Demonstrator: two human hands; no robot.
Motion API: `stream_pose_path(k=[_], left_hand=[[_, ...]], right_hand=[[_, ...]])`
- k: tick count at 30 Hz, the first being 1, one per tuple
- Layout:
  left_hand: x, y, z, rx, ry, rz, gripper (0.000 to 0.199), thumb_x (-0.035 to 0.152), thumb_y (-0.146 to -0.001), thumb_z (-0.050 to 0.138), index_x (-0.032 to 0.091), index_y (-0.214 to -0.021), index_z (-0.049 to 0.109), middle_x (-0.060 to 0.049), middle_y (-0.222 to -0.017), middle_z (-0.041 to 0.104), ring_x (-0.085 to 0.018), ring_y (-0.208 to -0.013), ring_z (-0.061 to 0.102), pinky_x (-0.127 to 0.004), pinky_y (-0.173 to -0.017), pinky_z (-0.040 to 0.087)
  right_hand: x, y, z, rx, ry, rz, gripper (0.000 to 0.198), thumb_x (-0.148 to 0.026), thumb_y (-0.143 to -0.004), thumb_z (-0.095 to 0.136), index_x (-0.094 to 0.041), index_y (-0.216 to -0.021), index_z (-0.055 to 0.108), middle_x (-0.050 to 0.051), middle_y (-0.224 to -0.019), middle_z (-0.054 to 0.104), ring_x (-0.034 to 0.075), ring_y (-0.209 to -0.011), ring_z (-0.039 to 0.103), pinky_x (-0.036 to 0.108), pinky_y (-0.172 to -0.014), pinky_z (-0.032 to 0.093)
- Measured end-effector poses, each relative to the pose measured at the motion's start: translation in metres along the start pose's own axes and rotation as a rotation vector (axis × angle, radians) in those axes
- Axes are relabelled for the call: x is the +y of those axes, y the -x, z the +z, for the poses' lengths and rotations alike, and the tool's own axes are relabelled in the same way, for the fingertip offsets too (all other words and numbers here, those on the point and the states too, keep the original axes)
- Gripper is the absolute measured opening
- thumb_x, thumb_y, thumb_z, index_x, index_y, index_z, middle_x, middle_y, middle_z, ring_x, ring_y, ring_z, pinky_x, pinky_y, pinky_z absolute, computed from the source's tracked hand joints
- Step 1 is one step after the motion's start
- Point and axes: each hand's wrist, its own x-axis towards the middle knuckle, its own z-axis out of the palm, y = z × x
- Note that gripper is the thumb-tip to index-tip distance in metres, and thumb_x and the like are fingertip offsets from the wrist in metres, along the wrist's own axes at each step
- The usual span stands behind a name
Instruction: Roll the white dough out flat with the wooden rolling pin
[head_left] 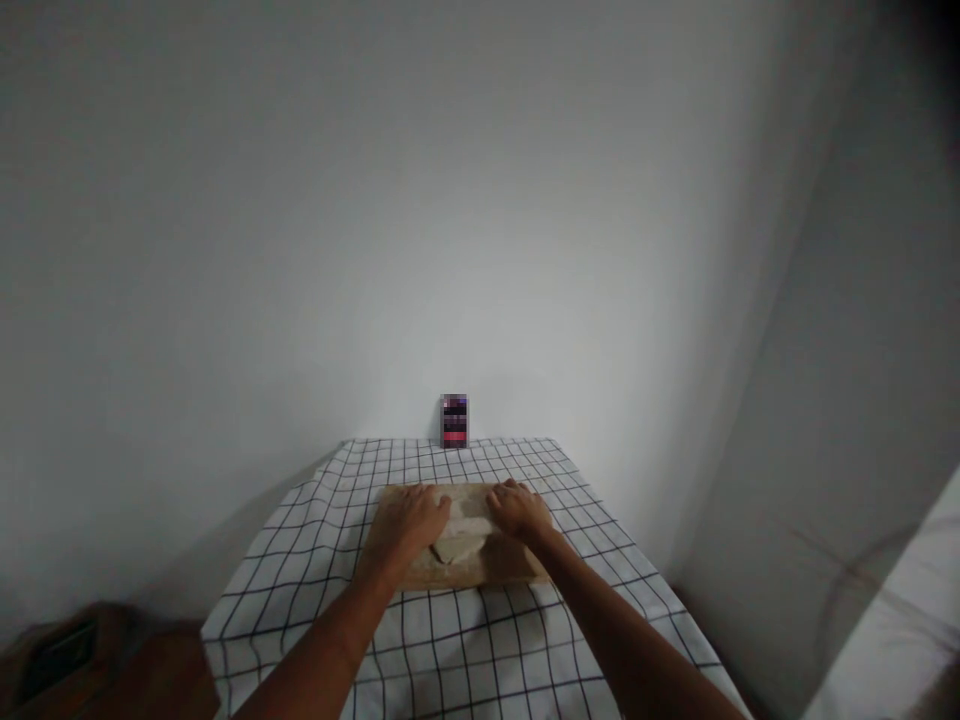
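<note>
A rectangular wooden board lies on the table, dusted pale on top. On it is a flat, pale sheet of dough, its near edge coming to a point, with a thicker whitish band between my hands. My left hand bends over the left part of the dough, thumb toward the middle. Over the right part, my right hand is curled, its thumb also inward. Both hands touch the dough; what lies under the fingers is hidden.
A white cloth with dark grid lines covers the table. At its far edge a small blurred-out dark and pink object stands against the white wall. Low at the left is a brown wooden piece; another wall rises at the right.
</note>
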Motion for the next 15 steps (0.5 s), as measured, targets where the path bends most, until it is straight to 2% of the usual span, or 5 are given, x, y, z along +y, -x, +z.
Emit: stream_pose_path(k=[3,7,11,15], left_hand=[[0.000,-0.011,0.001,-0.027,0.005,-0.072,0.033,0.038,-0.107,0.052,0.028,-0.120,0.080,-0.012,-0.123,0.083,-0.031,-0.127,0.073,-0.048,-0.110,0.054],[0.002,-0.020,0.001,-0.063,0.006,-0.121,0.037,0.041,-0.108,0.048,0.024,-0.121,0.078,-0.015,-0.134,0.079,-0.033,-0.133,0.070,-0.050,-0.110,0.053],[0.006,-0.017,0.000,-0.068,-0.012,-0.140,0.042,0.042,-0.108,0.046,0.018,-0.127,0.075,-0.019,-0.138,0.077,-0.036,-0.135,0.068,-0.052,-0.111,0.052],[0.007,-0.007,0.003,-0.020,-0.005,-0.115,0.042,0.040,-0.108,0.048,0.016,-0.132,0.073,-0.019,-0.141,0.075,-0.035,-0.137,0.066,-0.051,-0.114,0.050]], right_hand=[[0.005,-0.013,0.005,-0.035,-0.021,-0.018,0.049,-0.041,-0.113,0.032,-0.022,-0.129,0.074,0.016,-0.140,0.071,0.031,-0.130,0.068,0.046,-0.102,0.054],[0.010,-0.026,0.011,-0.031,-0.021,-0.047,0.045,-0.039,-0.112,0.035,-0.022,-0.129,0.073,0.016,-0.138,0.072,0.031,-0.128,0.069,0.046,-0.101,0.055],[0.011,-0.033,0.012,-0.041,-0.004,-0.073,0.044,-0.037,-0.112,0.036,-0.023,-0.132,0.072,0.017,-0.139,0.072,0.032,-0.129,0.068,0.048,-0.103,0.055],[0.012,-0.024,0.012,-0.023,-0.010,-0.098,0.047,-0.038,-0.114,0.032,-0.024,-0.135,0.071,0.013,-0.143,0.072,0.028,-0.135,0.065,0.046,-0.108,0.053]])
